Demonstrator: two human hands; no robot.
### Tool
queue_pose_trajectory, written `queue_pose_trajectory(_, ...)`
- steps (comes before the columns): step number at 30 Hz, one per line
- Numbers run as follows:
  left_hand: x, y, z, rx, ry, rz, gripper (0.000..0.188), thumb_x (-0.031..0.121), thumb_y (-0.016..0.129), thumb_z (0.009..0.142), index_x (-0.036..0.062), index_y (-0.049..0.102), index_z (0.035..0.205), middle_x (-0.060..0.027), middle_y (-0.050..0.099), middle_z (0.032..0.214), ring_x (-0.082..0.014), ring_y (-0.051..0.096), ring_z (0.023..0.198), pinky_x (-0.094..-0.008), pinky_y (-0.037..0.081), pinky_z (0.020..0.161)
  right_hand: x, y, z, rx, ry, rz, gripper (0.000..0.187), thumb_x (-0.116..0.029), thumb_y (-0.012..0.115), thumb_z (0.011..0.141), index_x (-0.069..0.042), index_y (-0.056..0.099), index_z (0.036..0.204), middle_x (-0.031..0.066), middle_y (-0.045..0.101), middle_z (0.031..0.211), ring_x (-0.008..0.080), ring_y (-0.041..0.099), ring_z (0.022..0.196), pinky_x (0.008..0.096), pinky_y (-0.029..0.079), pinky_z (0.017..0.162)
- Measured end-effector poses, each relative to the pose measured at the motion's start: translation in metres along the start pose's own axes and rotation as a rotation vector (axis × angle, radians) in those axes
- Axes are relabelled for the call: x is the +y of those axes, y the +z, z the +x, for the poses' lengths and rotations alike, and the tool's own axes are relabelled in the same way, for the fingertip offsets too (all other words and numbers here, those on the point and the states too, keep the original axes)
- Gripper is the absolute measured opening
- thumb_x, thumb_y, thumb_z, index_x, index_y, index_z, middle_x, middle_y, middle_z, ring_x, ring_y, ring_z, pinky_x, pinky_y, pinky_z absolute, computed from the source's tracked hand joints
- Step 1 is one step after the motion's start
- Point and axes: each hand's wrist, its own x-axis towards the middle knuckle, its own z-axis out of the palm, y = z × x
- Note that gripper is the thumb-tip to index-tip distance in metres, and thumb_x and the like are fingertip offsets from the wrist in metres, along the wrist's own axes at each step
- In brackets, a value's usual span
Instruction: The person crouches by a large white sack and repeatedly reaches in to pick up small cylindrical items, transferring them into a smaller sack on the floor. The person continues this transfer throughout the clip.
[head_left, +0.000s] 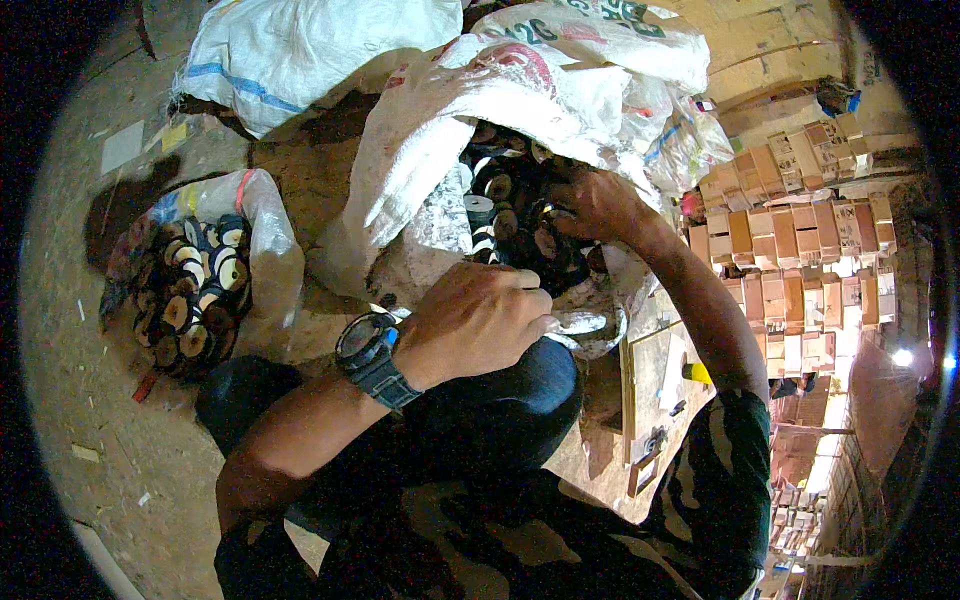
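A white woven sack (408, 172) lies open in front of me, its mouth folded back. Inside is a pile of small round discs (498, 187), dark-rimmed with tan or white faces. My right hand (598, 205) reaches into the sack from the right, its fingers curled down among the discs; what they grip is lost in shadow. At the sack's near edge, my left hand (482, 318) is closed, knuckles up, above my knee. Whether it pinches the sack's rim or a small piece is hidden. A dark watch (372, 350) sits on the left wrist.
On the left, a clear plastic bag (272, 235) holds more such discs (195, 290). Further white sacks (320, 60) stand behind. A wooden board (650, 385) lies to the right, near a yellow object (697, 373). Stacked brown boxes (790, 235) line the right side.
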Motion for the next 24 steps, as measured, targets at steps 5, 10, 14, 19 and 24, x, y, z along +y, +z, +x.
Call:
queue_pose_trajectory(5,0.000,0.000,0.000,0.018,0.003,-0.004,0.019,0.024,0.064,0.087,0.0077,0.065,0.077,-0.0092,0.059,0.075,-0.0298,0.063,0.068,-0.0425,0.051,0.061,-0.002,0.002,-0.001,0.049,-0.024,-0.112,0.033,-0.033,0.072,0.077,-0.014,0.072,0.104,0.0148,0.066,0.110,0.0339,0.068,0.086,0.0451,0.057,0.074)
queue_pose_trajectory(10,-0.001,0.004,0.000,0.028,0.009,-0.030,0.024,0.023,0.060,0.085,0.0049,0.062,0.070,-0.0121,0.062,0.074,-0.0336,0.064,0.069,-0.0453,0.052,0.064,-0.002,0.004,-0.005,-0.113,0.116,-0.194,0.033,-0.038,0.073,0.080,-0.018,0.073,0.106,0.0147,0.065,0.115,0.0323,0.068,0.093,0.0449,0.057,0.077)
queue_pose_trajectory(14,-0.005,0.011,-0.002,0.078,0.055,0.023,0.023,0.024,0.060,0.085,0.0069,0.060,0.069,-0.0110,0.060,0.072,-0.0318,0.064,0.064,-0.0457,0.051,0.059,-0.020,-0.032,-0.013,0.118,0.036,0.031,0.034,-0.034,0.065,0.088,-0.012,0.068,0.113,0.0170,0.066,0.116,0.0381,0.066,0.098,0.0450,0.055,0.083)
queue_pose_trajectory(19,-0.010,0.027,0.002,0.114,0.084,0.052,0.022,0.025,0.061,0.082,0.0074,0.060,0.069,-0.0108,0.059,0.070,-0.0315,0.063,0.061,-0.0449,0.052,0.058,-0.097,-0.114,-0.009,0.292,-0.064,0.851,0.030,-0.016,0.058,0.096,0.007,0.067,0.113,0.0228,0.057,0.131,0.0306,0.058,0.121,0.0397,0.051,0.099)
queue_pose_trajectory(24,-0.018,0.048,-0.008,0.227,0.277,0.513,0.020,0.019,0.059,0.078,-0.0008,0.064,0.077,-0.0174,0.064,0.080,-0.0341,0.065,0.075,-0.0437,0.053,0.071,-0.195,-0.125,0.077,0.425,-0.649,0.387,0.028,-0.019,0.062,0.089,-0.023,0.072,0.115,0.0067,0.065,0.124,0.0353,0.057,0.119,0.0440,0.047,0.102)
